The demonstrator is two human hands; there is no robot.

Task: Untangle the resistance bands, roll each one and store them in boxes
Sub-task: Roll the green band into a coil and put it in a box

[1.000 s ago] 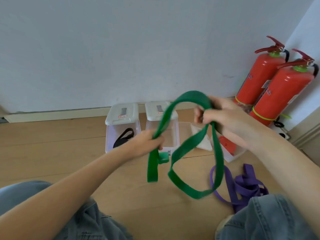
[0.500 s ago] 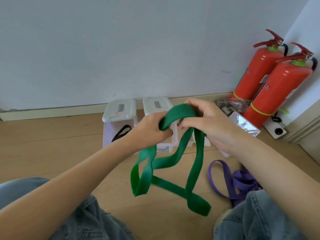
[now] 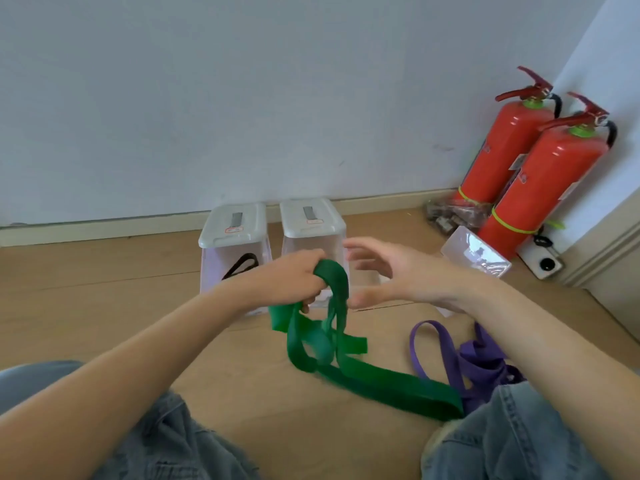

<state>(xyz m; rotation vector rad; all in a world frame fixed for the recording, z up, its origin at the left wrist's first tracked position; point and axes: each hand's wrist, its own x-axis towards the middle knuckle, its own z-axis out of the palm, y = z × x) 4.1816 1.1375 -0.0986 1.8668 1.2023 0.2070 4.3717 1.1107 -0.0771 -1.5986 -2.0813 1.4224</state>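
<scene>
A: Big change up front: the right hand (image 3: 391, 275) has let go! Half a second back it pinched the green band (image 3: 332, 344) with the left; now its fingers are spread, holding nothing, just right of the loop.

B: And the left hand (image 3: 294, 278)?

A: Curled tight round the top of the band. The rest has dropped, loops bunched below the fist and a long tail trailing on the wooden floor (image 3: 104, 292) toward the near right knee.

B: What's around it?

A: Largest first: two red fire extinguishers (image 3: 519, 161) far right against the wall. Two lidded clear boxes (image 3: 313, 223) stand far behind the hands, the left box (image 3: 235, 233) showing something black inside. A third clear box (image 3: 474, 252) lies tilted by the extinguishers. The purple band (image 3: 467, 355) sits heaped on the floor, near right, touching the green tail's end. The forearms hide the boxes' lower fronts.
</scene>
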